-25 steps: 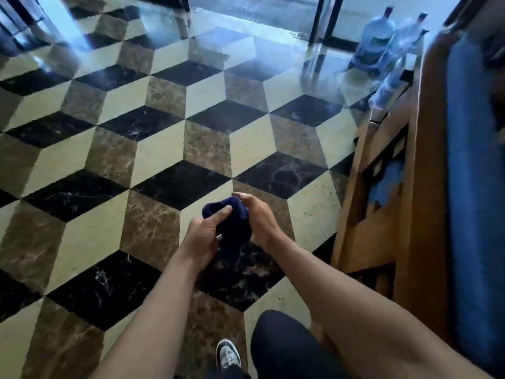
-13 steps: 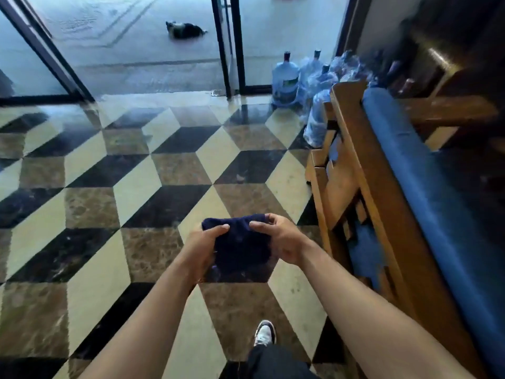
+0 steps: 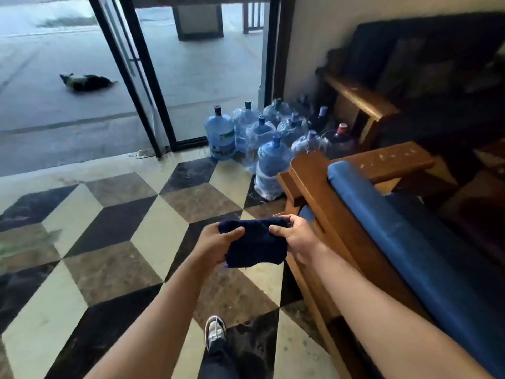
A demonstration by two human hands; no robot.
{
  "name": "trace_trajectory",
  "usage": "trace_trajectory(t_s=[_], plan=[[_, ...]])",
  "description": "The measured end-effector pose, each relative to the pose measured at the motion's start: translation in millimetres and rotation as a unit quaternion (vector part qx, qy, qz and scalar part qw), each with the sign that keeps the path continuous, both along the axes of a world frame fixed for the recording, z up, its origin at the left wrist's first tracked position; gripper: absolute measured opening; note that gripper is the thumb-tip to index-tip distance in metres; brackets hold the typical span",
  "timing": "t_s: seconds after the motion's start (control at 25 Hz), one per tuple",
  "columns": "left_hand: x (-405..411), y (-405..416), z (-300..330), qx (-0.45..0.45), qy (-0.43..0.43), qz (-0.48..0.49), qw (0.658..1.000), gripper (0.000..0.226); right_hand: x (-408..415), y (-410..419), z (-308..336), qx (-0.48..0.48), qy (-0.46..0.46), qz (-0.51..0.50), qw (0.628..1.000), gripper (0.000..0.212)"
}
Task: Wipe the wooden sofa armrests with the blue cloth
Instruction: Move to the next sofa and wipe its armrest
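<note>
A dark blue cloth (image 3: 255, 246) is stretched between my two hands above the tiled floor. My left hand (image 3: 216, 246) grips its left edge and my right hand (image 3: 296, 236) grips its right edge. Just right of my hands stands a wooden sofa (image 3: 322, 198) seen from behind, with a blue cushion (image 3: 382, 214) along its back. Its wooden armrest (image 3: 382, 160) runs to the right at the far end, with pale specks on top. A second dark sofa at the back right has another wooden armrest (image 3: 358, 97).
Several large blue water bottles (image 3: 270, 138) crowd the floor beyond the sofa's end, near an open glass door (image 3: 131, 77). An animal (image 3: 84, 82) lies on the pavement outside. Patterned marble floor (image 3: 109, 242) spreads to the left. My shoe (image 3: 215, 330) shows below.
The view has lifted from the floor toward the door and sofa. The bunched cloth has been spread out flat between both hands, which are now closer to the sofa's back.
</note>
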State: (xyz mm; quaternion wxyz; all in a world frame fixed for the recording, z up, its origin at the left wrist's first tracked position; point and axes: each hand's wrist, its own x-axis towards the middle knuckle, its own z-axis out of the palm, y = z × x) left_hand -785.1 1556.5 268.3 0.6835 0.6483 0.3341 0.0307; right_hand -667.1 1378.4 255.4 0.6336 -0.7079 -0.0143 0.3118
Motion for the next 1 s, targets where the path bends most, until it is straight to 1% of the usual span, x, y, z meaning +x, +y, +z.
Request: trace_trajectory(t_s=[0.12,0.24,0.4,0.48,0.64,0.72,0.76,0.8,0.88,0.96,1.0], plan=[[85,55,-8,-0.008,0.011,-0.033,0.999,0.007,59,53,-9,-0.027,0.014,-0.088,0.996,0.034],[166,102,-15,0.006,0.045,-0.087,0.995,0.009,118,96,-14,-0.053,0.034,-0.158,0.985,0.041],[268,141,-41,0.020,0.101,-0.160,0.982,0.012,186,129,-30,-0.142,0.024,-0.215,0.966,0.053],[314,148,-57,0.045,0.122,-0.200,0.971,0.013,213,147,-42,-0.202,-0.014,-0.233,0.951,0.054],[430,151,-102,0.112,0.162,-0.253,0.947,0.020,294,191,-86,-0.319,-0.148,-0.221,0.910,0.050],[486,148,-121,0.144,0.173,-0.275,0.935,0.023,337,205,-105,-0.356,-0.186,-0.234,0.885,0.044],[507,144,-129,0.150,0.171,-0.296,0.928,0.023,352,207,-115,-0.375,-0.189,-0.252,0.872,0.041],[530,138,-142,0.151,0.177,-0.328,0.916,0.024,365,208,-129,-0.407,-0.170,-0.275,0.855,0.040],[560,123,-162,0.142,0.199,-0.384,0.890,0.022,378,207,-148,-0.451,-0.102,-0.297,0.835,0.047],[582,106,-182,0.112,0.225,-0.439,0.863,0.018,388,208,-158,-0.481,-0.046,-0.307,0.820,0.060],[594,97,-191,0.096,0.232,-0.459,0.852,0.019,396,209,-162,-0.502,-0.031,-0.314,0.805,0.067]])
